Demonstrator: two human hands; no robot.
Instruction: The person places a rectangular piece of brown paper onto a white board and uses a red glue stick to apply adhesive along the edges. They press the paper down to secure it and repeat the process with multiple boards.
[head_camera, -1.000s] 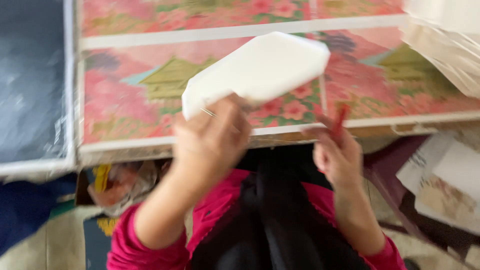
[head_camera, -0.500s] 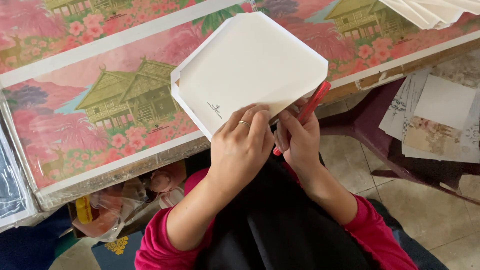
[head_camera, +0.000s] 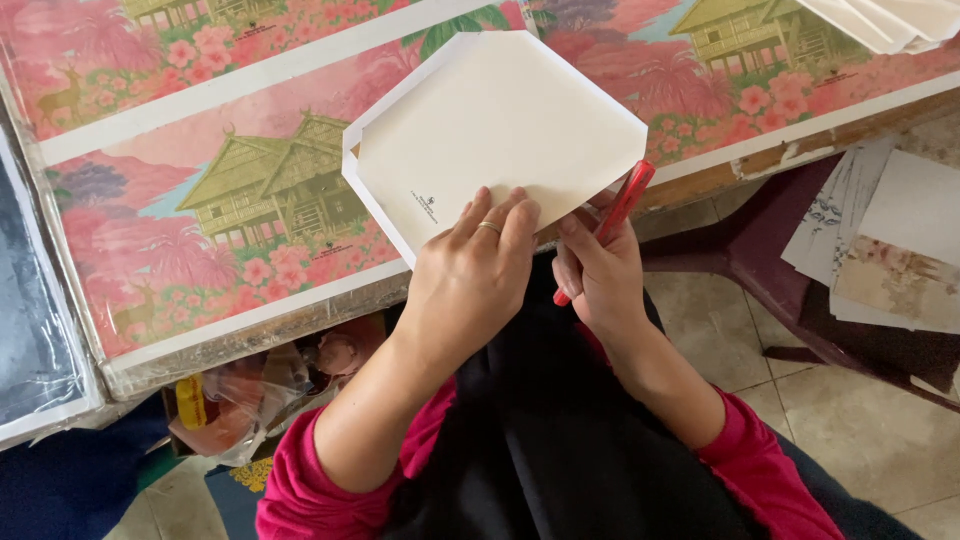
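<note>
Head view, looking down at a seated person w/ pink sleeves and a dark lap cloth. Left hand (head_camera: 470, 275) lies palm-down on the near edge of a cream, eight-sided folded paper sheet w/ clipped corners and white turned-in borders (head_camera: 500, 125); fingers flat and spread, a ring on one finger, so the grip is a flat press on the sheet rather than a pinch. Right hand (head_camera: 600, 275) sits just beside the left, at the sheet's near right corner; its grip is closed around a slim red pen-like tool (head_camera: 618, 212), which runs diagonally up-right, its upper end touching or just over the sheet's right corner (cannot tell which). The sheet rests partly on the counter (head_camera: 280, 320), near edge overhanging toward the person's lap, tilted w/ its long side running up-right. The counter is covered by a glossy pink printed wrap w/ houses, flowers and trees (head_camera: 250, 200), under clear film. Far right top: a stack of white paper sheets (head_camera: 890, 20) at the counter's corner. Right, below counter level: loose patterned and plain papers (head_camera: 890, 240) on a dark low stand. Under the counter's left part: crumpled clear plastic bags w/ orange bits (head_camera: 240, 400). Tiled floor (head_camera: 860, 440) at lower right.
</note>
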